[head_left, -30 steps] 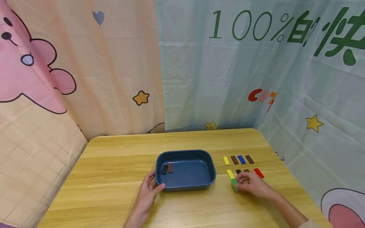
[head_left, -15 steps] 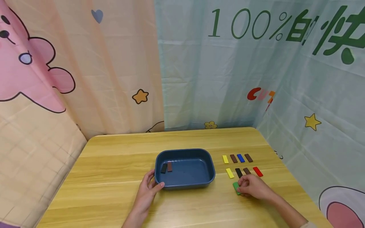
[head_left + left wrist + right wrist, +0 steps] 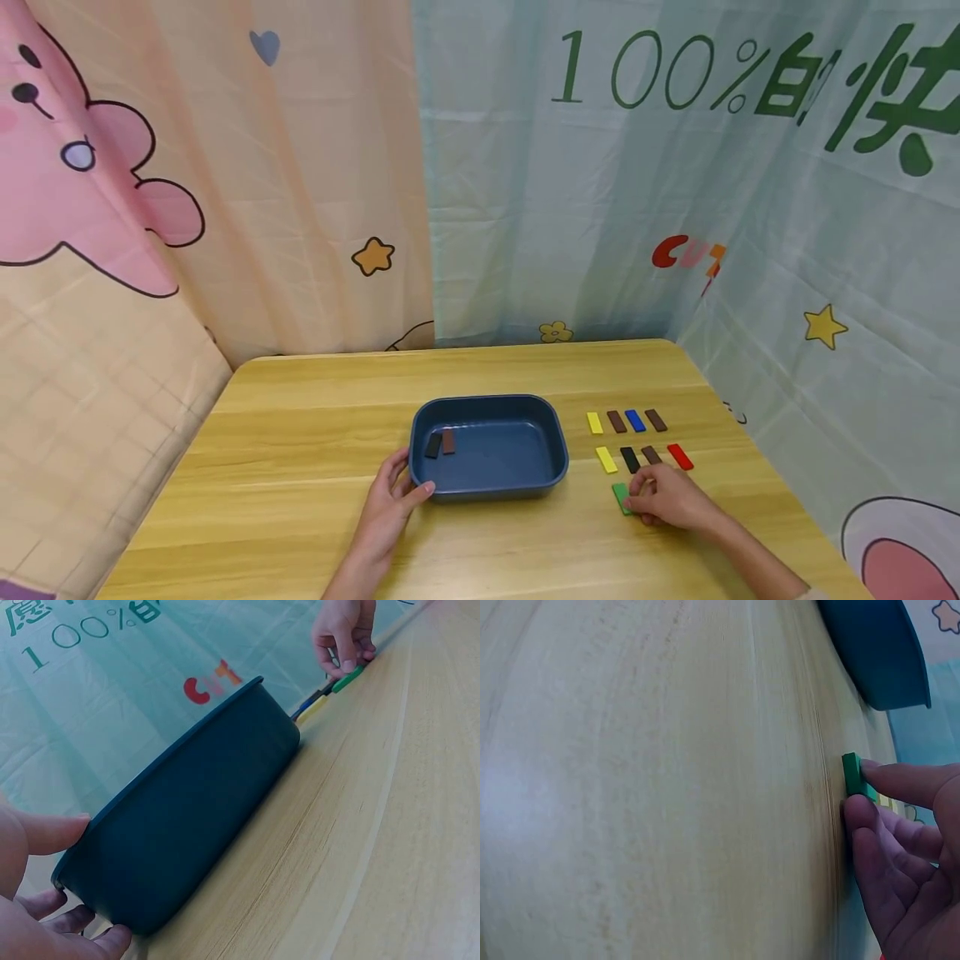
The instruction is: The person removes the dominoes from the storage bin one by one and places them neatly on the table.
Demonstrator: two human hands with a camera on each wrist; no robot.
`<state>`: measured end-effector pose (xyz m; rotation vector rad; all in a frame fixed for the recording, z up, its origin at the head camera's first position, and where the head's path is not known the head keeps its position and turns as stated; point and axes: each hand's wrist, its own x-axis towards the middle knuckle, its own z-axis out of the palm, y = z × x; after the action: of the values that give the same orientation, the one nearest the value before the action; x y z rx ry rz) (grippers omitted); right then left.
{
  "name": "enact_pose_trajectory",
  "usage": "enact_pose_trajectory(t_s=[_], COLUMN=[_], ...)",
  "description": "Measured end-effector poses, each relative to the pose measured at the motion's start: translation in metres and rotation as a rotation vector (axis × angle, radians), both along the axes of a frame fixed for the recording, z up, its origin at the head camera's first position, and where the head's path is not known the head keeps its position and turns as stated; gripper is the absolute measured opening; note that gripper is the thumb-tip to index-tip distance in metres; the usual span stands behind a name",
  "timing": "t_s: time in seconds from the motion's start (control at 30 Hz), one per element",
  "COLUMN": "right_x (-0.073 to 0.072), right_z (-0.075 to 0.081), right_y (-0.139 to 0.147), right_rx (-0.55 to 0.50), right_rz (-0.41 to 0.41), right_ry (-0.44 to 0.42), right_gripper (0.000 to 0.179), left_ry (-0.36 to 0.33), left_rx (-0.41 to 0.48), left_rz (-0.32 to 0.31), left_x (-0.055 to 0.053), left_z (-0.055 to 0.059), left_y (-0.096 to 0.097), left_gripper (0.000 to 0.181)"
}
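In the head view, my left hand (image 3: 382, 525) holds the near left corner of a dark blue rectangular tub (image 3: 491, 492). The left wrist view shows the thumb at the tub's rim and the fingers against its outer wall. My right hand (image 3: 671, 497) pinches a small green rectangular block (image 3: 621, 497) on the table, right of the tub. Thumb and fingertips meet around this green block (image 3: 853, 776) in the right wrist view. Inside the tub, a black block (image 3: 433, 445) and a brown block (image 3: 448, 442) lie side by side at the left.
Beyond the right hand lie two rows of blocks. The nearer has yellow (image 3: 606, 460), black (image 3: 630, 459), brown (image 3: 651, 455) and red (image 3: 680, 456); the farther has yellow (image 3: 595, 422), blue (image 3: 635, 420) and two browns. Printed curtains (image 3: 525, 208) hang behind the wooden table (image 3: 300, 433).
The right hand has shifted slightly toward the near edge with the green block, which touched the nearer yellow block and now lies apart from it. The left hand and tub stay put.
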<state>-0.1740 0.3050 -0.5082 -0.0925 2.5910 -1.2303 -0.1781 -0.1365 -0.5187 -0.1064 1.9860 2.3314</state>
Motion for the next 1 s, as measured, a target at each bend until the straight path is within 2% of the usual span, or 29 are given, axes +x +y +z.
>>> enact_pose_trajectory(t_s=[0.23,0.4,0.57,0.8,1.0], right_x=[-0.001,-0.010,-0.028,-0.057,-0.080], right_z=[0.007,0.019,0.034,0.053,0.065], right_y=[-0.003,-0.009,-0.022,-0.045,-0.069], right_rx=[0.043,0.081,0.120,0.096,0.000], right_rz=[-0.020,0.008,0.074,0.208,0.236], right_ry=[0.001,0.071,0.170,0.265,0.181], right_gripper=[0.020,0.018,0.016,0.014,0.014], left_ry=[-0.006,-0.006,0.002,0.001,-0.009], left_rx=[-0.016,-0.023,-0.020,-0.028,-0.035], left_rz=[0.008,0.007,0.007,0.018,0.040], left_x=[-0.001,-0.001,-0.002,-0.006,-0.007], left_z=[0.000,-0.001,-0.001,0.001,0.002], left_y=[0.000,-0.001,0.000,0.004,0.010], left_gripper=[0.078,0.079,0.078,0.078,0.077])
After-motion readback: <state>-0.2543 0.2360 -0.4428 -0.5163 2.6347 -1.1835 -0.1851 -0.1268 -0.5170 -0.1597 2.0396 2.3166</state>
